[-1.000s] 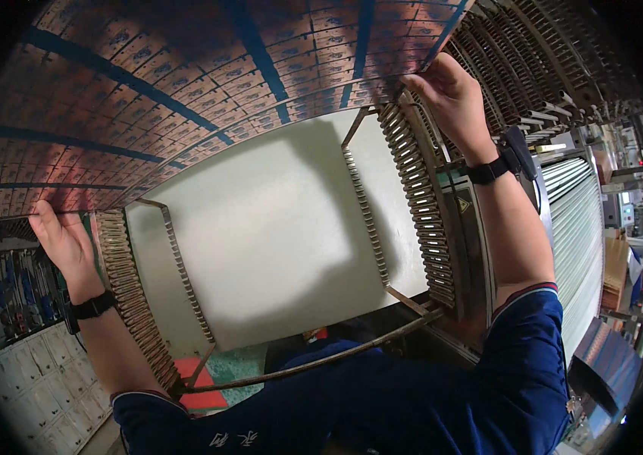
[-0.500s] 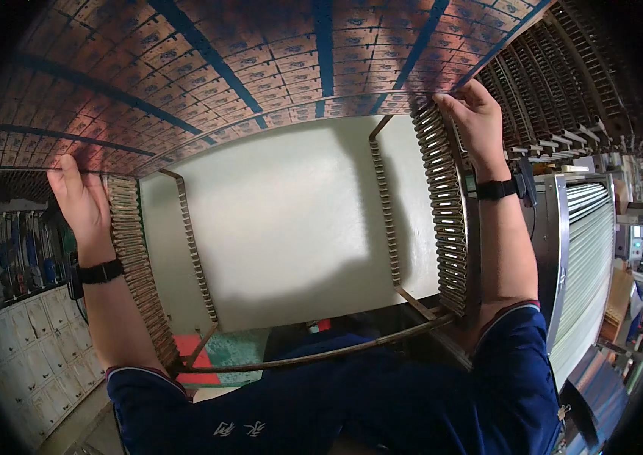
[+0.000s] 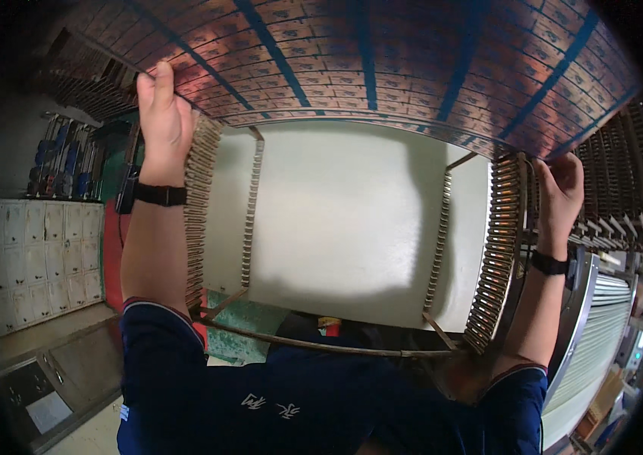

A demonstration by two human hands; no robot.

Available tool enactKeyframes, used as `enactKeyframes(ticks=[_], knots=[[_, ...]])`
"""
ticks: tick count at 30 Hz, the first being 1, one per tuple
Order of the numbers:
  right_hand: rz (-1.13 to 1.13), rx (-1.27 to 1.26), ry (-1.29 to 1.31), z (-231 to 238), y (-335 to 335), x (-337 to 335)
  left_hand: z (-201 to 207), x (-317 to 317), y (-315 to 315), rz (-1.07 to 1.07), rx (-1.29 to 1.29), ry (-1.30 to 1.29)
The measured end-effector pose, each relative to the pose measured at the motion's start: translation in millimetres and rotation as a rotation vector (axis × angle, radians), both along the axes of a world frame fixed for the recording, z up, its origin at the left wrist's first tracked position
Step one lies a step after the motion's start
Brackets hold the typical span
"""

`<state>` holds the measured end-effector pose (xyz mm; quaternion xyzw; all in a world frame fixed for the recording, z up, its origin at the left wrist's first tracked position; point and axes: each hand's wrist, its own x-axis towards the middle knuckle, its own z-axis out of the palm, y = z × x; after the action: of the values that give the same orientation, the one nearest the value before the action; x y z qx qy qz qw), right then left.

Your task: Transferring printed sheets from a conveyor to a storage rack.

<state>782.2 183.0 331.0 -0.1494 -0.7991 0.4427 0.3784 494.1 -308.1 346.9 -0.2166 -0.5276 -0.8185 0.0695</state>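
Observation:
A large copper-coloured circuit board panel (image 3: 412, 102), printed with small rectangles and crossed by blue strips, spans the top of the view. Its left near corner is pinched in my left hand (image 3: 164, 125), thumb on the printed face. At the right near corner, my right hand (image 3: 562, 196) grips the edge between thumb and fingers. Below the panel stands a metal rack with rows of slots, its left slotted side (image 3: 200, 212) beside my left forearm and its right slotted side (image 3: 495, 250) inside my right forearm. The panel's far edge is out of view.
A pale flat board (image 3: 336, 220) lies behind the rack's bars. The rack's front bar (image 3: 321, 347) crosses close to my body. More slotted racks (image 3: 617, 174) stand at the right, above a ribbed pale stack (image 3: 594, 334). Small lockers (image 3: 33, 254) line the left.
The view has turned, so the panel and rack sit farther right in it. My left hand appears higher and my right hand lower, both still gripping the panel.

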Motion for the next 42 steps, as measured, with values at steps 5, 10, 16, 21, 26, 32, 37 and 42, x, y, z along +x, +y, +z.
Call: enactKeyframes(ticks=[5,10,16,21,26,32,37,42], knots=[[0.011,0.021,-0.071,27.0,-12.8,9.0,22.2,13.6,6.7,-0.043,0.027,-0.059],[-0.037,0.015,-0.065,33.1,-16.3,14.6,21.9,9.3,4.8,-0.044,0.079,0.075],[-0.020,-0.018,-0.064,21.9,-18.6,6.7,24.1,24.3,2.9,0.036,0.028,0.001],[-0.071,0.033,-0.103,2.2,0.9,7.5,35.3,36.3,10.4,0.054,-0.020,0.004],[-0.237,0.173,-0.166,-3.8,-24.9,-9.2,22.1,30.1,7.2,0.142,-0.084,-0.025],[-0.079,0.106,-0.139,7.6,-30.3,-9.2,28.5,21.5,-7.5,0.211,-0.085,0.004],[-0.050,0.038,-0.073,16.5,-34.9,-5.6,25.3,15.7,-10.5,0.191,-0.086,0.009],[-0.045,-0.044,-0.030,12.4,-32.4,-10.5,35.2,23.1,-14.2,0.197,-0.101,0.040]])
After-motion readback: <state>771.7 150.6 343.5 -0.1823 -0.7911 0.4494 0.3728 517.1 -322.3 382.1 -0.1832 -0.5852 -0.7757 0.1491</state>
